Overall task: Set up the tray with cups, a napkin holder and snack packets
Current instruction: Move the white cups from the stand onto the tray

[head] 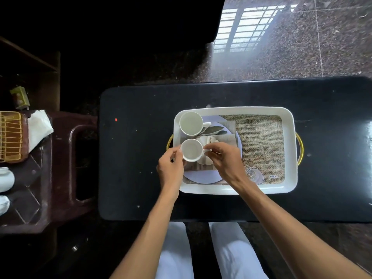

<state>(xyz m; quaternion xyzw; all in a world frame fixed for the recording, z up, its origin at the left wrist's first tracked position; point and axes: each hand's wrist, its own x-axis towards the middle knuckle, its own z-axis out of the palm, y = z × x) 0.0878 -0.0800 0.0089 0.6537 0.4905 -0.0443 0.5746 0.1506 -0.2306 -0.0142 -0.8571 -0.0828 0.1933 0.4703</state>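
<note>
A white rectangular tray [289, 150] with gold handles lies on the black table. One white cup [190, 123] stands in the tray's far left corner, handle pointing right. A second white cup [191, 150] sits just in front of it, inside the tray's left side. My left hand [171, 168] touches this cup's left rim, and my right hand [223, 160] pinches its handle. A gold wire napkin holder [11, 135] and white napkins [39, 127] rest on the brown stool at the left. A green packet [20, 97] stands behind them.
The black table [136, 158] carries the tray. White cups [6, 179] sit at the stool's left edge. The tray bottom shows a printed picture of burlap, a plate and a glass. My legs in white trousers are below the table.
</note>
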